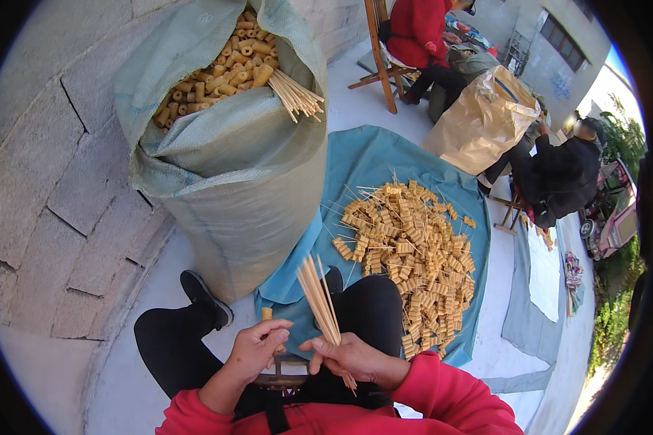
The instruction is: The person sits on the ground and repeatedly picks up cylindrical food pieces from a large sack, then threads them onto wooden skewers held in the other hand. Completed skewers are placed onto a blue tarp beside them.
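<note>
While the left hand (256,348) sits near seven o'clock in the view, its fingers are closed around a small tan tube (267,314), one end of which shows above them. The right hand (355,359), at six o'clock and just beside it, grips a bundle of thin sticks (318,296); the long ends fan out toward eleven o'clock, and the short ends poke out below the palm. The tube and the bundle are apart.

From the hands, the pile (428,254) lies toward one o'clock, on a blue cloth (350,156): ridged tan pieces with pale sticks jutting from many of them. Toward eleven o'clock stands a tall sack (247,232), open at the top and full of loose tubes (228,71), with more sticks (295,96) resting at its mouth.

A block wall (58,181) fills nine o'clock of the view. At one o'clock a person in red (419,36) sits on a chair (381,61); at two stands a brown bag (479,119); near three sits a person in black (562,177).
</note>
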